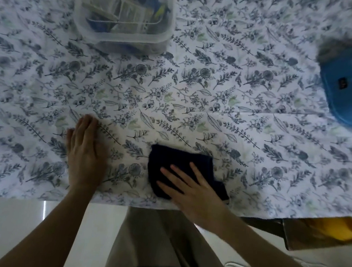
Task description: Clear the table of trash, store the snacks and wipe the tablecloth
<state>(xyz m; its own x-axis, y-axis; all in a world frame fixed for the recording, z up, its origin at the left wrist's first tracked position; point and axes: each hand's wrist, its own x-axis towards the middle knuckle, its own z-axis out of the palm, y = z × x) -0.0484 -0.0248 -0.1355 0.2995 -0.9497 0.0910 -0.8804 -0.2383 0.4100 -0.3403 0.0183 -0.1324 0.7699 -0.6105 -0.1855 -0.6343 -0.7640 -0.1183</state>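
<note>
A white tablecloth (196, 92) printed with blue-grey leaves covers the table. A dark navy cloth (180, 162) lies on it near the front edge. My right hand (188, 189) presses flat on that cloth with the fingers spread. My left hand (84, 156) lies flat on the bare tablecloth to the left of the cloth, fingers together, holding nothing. A clear plastic box (122, 34) with packaged snacks inside stands at the back left of the table.
A blue container (349, 90) with a pale rim stands at the right edge of the table. Below the table's front edge I see a pale floor, my legs, and a brown box with something yellow (329, 232) at the right.
</note>
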